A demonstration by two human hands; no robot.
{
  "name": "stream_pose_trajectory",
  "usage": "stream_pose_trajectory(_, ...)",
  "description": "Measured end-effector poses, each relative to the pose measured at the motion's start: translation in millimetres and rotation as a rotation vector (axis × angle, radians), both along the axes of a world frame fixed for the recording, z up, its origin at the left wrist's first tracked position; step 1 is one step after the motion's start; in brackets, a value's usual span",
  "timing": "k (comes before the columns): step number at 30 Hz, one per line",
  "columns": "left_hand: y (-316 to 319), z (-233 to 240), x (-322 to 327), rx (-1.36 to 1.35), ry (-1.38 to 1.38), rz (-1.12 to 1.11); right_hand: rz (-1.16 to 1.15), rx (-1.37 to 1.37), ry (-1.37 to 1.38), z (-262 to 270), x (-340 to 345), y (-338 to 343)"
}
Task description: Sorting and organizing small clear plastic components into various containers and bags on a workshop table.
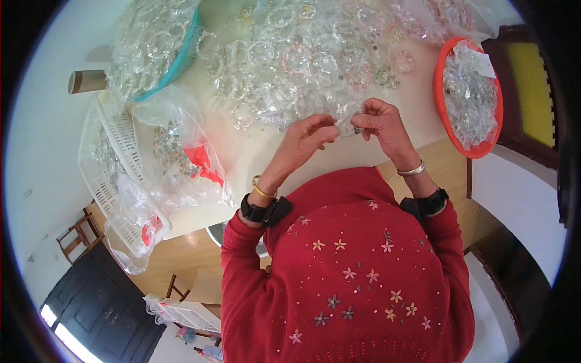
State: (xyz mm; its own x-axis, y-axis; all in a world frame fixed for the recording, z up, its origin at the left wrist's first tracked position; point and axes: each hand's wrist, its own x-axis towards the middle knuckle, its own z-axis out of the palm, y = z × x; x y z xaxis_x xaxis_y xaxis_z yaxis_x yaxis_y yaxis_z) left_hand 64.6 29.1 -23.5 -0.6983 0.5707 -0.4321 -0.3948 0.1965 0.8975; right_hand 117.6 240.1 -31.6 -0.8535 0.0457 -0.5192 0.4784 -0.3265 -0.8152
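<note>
Just above the near edge of the table, a small clear plastic bag (347, 115) with what looks like a beaded bracelet in it is between my hands. My right hand (380, 121) pinches its right side between thumb and curled fingers; a few dark beads show beneath the fingertips. At the bag's left edge, my left hand (311, 132) has thumb and fingers closed in, its exact grip partly hidden. Beyond both hands spreads a wide heap of clear bags with beaded bracelets (281, 68), mostly clear and white, some pink.
A red-orange basket (439, 90) of bagged pieces stands right. At left are a teal basket (184, 59) heaped with bags, a white slotted basket (93, 174) and an open plastic bag of beaded pieces (170, 149). A cardboard tube (88, 81) lies behind them.
</note>
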Motion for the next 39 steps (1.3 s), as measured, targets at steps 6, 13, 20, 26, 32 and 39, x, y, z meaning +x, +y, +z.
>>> stream_pose_trajectory(6, 11, -5, -6, 0.260, -0.266, 0.103, -0.094, -0.053, 0.088, 21, -8, -9)
stream_pose_trajectory(13, 7, -2, -4, 0.105, -0.003, 0.099, -0.261, 0.013, 0.060, -6, -8, 17)
stream_pose_trajectory(20, -39, -11, -20, -0.382, 0.778, 0.393, -0.572, -0.110, 0.099, -9, -24, 56)
stream_pose_trajectory(26, -46, -22, -22, -0.807, 1.170, 0.361, -0.318, -0.038, -0.014, -30, -1, 29)
stream_pose_trajectory(32, -56, -32, -27, -0.631, 0.978, 0.373, -0.112, 0.064, -0.147, -33, -8, -4)
stream_pose_trajectory(39, -62, -23, -31, -0.356, 0.674, 0.602, -0.053, 0.212, -0.194, -40, -16, 4)
